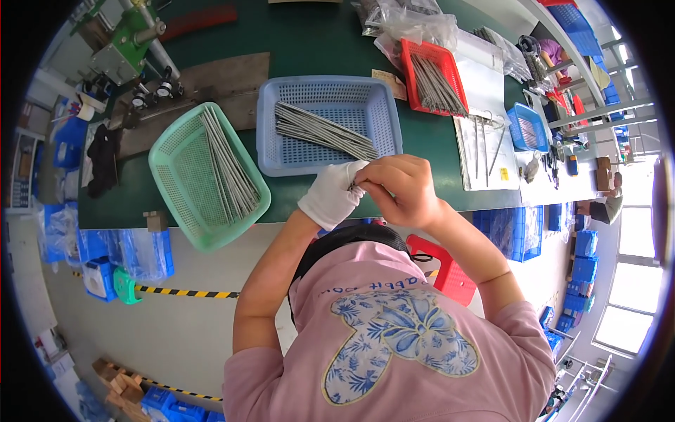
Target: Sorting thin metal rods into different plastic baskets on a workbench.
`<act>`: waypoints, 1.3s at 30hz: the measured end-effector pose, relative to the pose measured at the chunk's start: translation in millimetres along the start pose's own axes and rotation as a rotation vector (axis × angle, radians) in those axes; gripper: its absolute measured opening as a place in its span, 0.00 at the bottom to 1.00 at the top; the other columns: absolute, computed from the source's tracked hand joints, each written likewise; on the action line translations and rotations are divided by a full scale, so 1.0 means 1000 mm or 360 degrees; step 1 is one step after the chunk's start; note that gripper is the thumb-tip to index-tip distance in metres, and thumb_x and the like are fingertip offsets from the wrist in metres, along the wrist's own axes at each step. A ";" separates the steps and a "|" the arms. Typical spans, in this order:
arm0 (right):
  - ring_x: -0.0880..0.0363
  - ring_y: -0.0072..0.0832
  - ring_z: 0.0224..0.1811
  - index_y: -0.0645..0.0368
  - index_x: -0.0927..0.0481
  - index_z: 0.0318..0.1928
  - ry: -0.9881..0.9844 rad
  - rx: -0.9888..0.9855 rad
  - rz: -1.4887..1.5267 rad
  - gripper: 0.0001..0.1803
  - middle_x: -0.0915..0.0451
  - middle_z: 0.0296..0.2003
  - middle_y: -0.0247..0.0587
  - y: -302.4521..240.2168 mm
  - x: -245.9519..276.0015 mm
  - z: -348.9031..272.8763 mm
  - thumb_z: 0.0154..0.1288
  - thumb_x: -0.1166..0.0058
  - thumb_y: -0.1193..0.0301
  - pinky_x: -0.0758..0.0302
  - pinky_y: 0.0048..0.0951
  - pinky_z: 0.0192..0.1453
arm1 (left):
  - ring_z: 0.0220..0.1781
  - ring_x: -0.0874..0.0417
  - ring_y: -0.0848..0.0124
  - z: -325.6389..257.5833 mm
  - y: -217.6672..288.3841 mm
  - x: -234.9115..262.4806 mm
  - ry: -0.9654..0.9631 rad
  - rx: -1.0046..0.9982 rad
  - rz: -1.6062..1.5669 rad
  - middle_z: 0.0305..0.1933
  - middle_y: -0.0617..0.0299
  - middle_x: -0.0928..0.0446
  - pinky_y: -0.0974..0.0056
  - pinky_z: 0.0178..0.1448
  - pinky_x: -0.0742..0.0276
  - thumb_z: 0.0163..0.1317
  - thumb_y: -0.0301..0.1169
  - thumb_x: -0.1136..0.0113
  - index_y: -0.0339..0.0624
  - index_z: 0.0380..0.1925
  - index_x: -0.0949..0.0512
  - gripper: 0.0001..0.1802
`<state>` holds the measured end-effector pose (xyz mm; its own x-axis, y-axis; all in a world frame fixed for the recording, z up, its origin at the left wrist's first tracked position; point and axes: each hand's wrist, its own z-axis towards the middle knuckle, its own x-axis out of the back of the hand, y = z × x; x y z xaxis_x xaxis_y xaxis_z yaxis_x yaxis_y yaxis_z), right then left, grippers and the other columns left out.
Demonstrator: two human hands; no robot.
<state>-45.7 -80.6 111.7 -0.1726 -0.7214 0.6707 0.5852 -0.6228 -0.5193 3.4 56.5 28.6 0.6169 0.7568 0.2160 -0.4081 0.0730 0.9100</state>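
Note:
At the table's front edge, my left hand (332,193), in a white glove, and my bare right hand (404,188) meet with fingertips pinched together. A small dark bit shows between them, too little to name. Just beyond the hands stands a blue perforated basket (323,86) with a bundle of thin grey metal rods (323,130) lying slantwise in it. Left of it, a light green basket (163,172) overhangs the table edge and holds similar rods (228,172). A red basket (455,65) at the back right contains more grey rods (434,86).
On the green table (309,46), a green metal fixture (125,53) with dial gauges (164,90) stands at the far left by a metal plate (242,74). Plastic bags (418,28) lie behind the red basket. Papers (489,158) and a small blue basket (526,126) are at right. A red stool (450,274) is below.

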 end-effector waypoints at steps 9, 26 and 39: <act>0.24 0.38 0.24 0.61 0.24 0.27 -0.0014 0.0136 0.0018 0.08 0.24 0.23 0.40 0.005 -0.001 0.002 0.40 0.45 0.81 0.26 0.31 0.30 | 0.33 0.25 0.50 0.002 -0.001 -0.002 0.0011 0.0000 -0.0012 0.30 0.49 0.25 0.59 0.34 0.28 0.46 0.20 0.48 0.40 0.36 0.26 0.14; 0.24 0.35 0.24 0.59 0.24 0.27 -0.0069 0.0309 -0.0135 0.08 0.23 0.23 0.38 0.000 0.003 0.000 0.40 0.45 0.79 0.25 0.32 0.36 | 0.32 0.24 0.51 0.002 0.000 -0.006 -0.0033 -0.0054 0.0245 0.27 0.51 0.26 0.57 0.33 0.29 0.48 0.25 0.47 0.42 0.30 0.28 0.07; 0.26 0.33 0.19 0.60 0.25 0.25 -0.0006 0.0334 -0.0247 0.08 0.26 0.20 0.37 -0.008 0.003 0.008 0.38 0.43 0.79 0.31 0.29 0.23 | 0.33 0.24 0.53 -0.001 0.001 -0.006 -0.0017 -0.0011 0.0125 0.29 0.53 0.25 0.57 0.35 0.28 0.46 0.22 0.45 0.43 0.33 0.28 0.12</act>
<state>-44.7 -75.2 122.3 -0.2705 -0.6207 0.7359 0.7037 -0.6491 -0.2889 -1.9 52.7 28.0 0.5899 0.7535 0.2902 -0.4599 0.0181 0.8878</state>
